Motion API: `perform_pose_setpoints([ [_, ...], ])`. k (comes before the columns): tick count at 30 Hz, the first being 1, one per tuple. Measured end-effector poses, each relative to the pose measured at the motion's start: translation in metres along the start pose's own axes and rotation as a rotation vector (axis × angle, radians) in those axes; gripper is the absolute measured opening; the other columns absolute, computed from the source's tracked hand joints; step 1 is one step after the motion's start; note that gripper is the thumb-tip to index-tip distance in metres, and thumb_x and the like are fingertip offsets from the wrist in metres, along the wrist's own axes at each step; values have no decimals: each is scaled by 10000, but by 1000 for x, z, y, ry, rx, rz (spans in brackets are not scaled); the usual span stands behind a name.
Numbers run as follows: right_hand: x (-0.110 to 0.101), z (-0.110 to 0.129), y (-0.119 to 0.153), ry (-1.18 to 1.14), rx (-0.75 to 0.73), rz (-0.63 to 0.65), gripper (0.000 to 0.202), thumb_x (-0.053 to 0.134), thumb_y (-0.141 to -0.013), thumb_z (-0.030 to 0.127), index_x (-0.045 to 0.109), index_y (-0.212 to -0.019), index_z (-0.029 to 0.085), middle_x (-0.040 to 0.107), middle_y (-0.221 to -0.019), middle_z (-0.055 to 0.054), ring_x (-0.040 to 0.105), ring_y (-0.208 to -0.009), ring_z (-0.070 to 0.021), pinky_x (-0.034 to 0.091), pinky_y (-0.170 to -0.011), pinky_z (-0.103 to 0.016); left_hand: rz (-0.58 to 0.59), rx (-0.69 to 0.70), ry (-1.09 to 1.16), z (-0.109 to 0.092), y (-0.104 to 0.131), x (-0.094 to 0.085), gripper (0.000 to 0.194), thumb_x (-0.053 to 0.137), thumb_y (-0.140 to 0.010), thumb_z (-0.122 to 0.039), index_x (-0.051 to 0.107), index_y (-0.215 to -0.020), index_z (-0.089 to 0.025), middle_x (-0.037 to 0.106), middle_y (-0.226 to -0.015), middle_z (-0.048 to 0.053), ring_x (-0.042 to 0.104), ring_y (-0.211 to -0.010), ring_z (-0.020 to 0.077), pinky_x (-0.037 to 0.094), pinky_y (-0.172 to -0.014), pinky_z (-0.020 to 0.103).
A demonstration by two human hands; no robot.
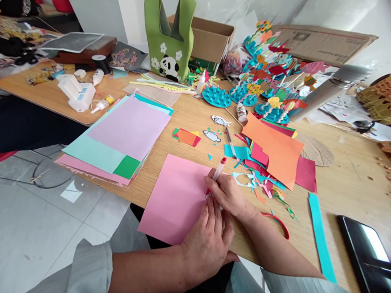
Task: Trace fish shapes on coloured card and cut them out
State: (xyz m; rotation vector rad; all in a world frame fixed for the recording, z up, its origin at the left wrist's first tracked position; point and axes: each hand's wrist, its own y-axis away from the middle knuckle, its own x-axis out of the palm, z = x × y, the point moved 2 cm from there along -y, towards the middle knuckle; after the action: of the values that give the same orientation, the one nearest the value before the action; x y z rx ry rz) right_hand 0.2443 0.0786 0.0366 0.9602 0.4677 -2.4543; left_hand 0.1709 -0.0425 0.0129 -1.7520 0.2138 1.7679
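Note:
My right hand [227, 193] is closed around a white marker with a red cap end [219, 169], held upright and tilted, its tip down on a pink paper sheet [175, 198]. My left hand [209, 239] lies with fingers stretched out over the right edge of that sheet, just below the marker's tip. A small white piece shows near the tip, mostly covered by my fingers. Beyond the sheet lie two paper fish cutouts, an upper one [221, 121] and a lower one [212, 136], beside a pen [230, 142].
Stacked coloured paper [130, 128] lies left. Scraps and an orange sheet [275, 147] are to the right, with a red scissor handle [279, 223], a teal strip [321, 238] and a phone [364, 261]. Behind stand a green bag [169, 42] and blue fish crafts [215, 96].

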Motion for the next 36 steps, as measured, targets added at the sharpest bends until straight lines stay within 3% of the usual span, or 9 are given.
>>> perform_pose_setpoints([
  [12,1,0,1,66,21,18,303,369,-923,296,345,-629,227,458,-551,23,406,-505,-109,339,-544,-257,-4,-6,16,-1,1,0,897,486,-782,-754,521,-1239,17,553,-1273,316,499,-1239,402,261,-1067,487],
  [36,0,2,1,-1,16,48,276,403,-904,259,372,-633,221,429,-519,44,355,-472,-94,316,-500,-242,9,2,17,1,1,0,875,461,-796,-753,521,-1245,-4,563,-1272,297,511,-1237,388,259,-1073,476],
])
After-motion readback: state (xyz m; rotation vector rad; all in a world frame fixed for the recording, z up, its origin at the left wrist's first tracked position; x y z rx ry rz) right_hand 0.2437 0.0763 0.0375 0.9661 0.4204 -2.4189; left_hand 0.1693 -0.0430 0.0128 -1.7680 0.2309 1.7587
